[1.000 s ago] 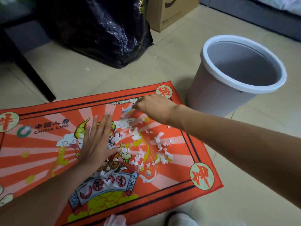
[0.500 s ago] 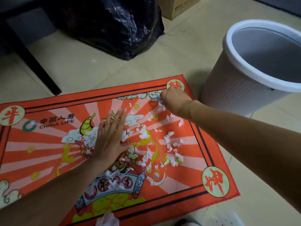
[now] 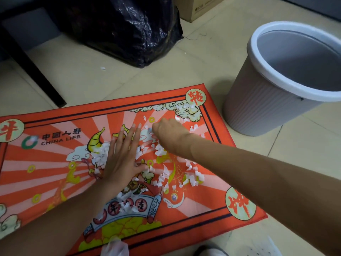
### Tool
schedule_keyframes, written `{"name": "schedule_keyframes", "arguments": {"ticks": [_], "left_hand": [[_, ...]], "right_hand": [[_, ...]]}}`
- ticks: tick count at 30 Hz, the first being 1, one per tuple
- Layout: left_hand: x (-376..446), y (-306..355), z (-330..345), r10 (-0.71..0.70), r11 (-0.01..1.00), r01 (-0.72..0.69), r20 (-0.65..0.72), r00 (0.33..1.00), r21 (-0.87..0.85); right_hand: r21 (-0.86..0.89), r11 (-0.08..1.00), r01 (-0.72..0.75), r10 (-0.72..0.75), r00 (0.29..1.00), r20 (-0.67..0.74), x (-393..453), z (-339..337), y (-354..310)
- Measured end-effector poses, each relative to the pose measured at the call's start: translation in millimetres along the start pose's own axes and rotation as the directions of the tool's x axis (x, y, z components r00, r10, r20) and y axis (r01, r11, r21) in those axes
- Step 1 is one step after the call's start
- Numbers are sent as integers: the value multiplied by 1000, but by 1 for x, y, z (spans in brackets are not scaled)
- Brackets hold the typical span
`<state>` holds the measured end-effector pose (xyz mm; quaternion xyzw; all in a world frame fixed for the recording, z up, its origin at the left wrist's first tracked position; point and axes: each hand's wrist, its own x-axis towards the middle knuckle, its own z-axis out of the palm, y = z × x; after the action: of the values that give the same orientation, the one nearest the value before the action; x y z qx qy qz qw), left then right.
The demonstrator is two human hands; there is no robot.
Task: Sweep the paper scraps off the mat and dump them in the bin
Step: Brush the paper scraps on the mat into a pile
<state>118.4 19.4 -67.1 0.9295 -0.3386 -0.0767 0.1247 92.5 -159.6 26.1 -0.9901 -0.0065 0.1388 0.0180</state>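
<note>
Centrally, I see my left hand [image 3: 122,157] lying flat, palm down, on the mat [image 3: 55,163], fingers straight & slightly spread, pressing on the paper scraps [image 3: 160,150] at mid-frame. My right hand [image 3: 167,131] reaches in from the lower right; its fingers are curled under, knuckles up, touching scraps just right of the left fingertips. Whether it actually pinches any scrap I cannot tell, since the back of the hand hides the fingertips. The two hands sit just beside each other, nearly touching.

Scraps: white bits scattered over the mat's centre & right half, more near its upper-right corner, some along the lower scroll design. One stray bit [image 3: 102,68] lies on the tile floor [image 3: 203,58] at upper centre-left.

Bin [image 3: 267,100]: grey w/ white rim, upright on the floor at right of frame, near the mat's upper-right corner but apart from it.

Background, top of frame: black plastic bag [image 3: 129,26], cardboard box [image 3: 199,8], dark furniture leg [image 3: 36,71] at upper left.
</note>
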Motion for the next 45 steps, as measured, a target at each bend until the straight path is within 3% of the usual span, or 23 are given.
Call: {"name": "schedule_keyframes", "arguments": {"ticks": [9, 17, 26, 36, 41, 45], "left_hand": [[-11, -2, 3, -10, 1000, 10, -9, 1000, -16], [11, 6, -1, 22, 999, -23, -24, 999, -45], [64, 3, 1, 92, 994, -96, -67, 993, -47], [118, -1, 0, 128, 988, -132, -52, 990, -81], [122, -6, 1, 145, 989, -147, -58, 988, -34], [116, -7, -1, 183, 983, -182, -65, 981, 28]], "right_hand": [[-111, 987, 115, -120, 992, -36, -24, -4, -27], [-209, 977, -40, 20, 995, -96, -1, -33, 32], [-232, 954, -187, 163, 980, -117, 38, -22, 93], [-337, 932, -130, 111, 991, -75, 55, 21, 102], [-330, 933, -140, 130, 990, -55, 62, 24, 103], [-210, 972, -106, 108, 994, -5, 46, 16, 86]]}}
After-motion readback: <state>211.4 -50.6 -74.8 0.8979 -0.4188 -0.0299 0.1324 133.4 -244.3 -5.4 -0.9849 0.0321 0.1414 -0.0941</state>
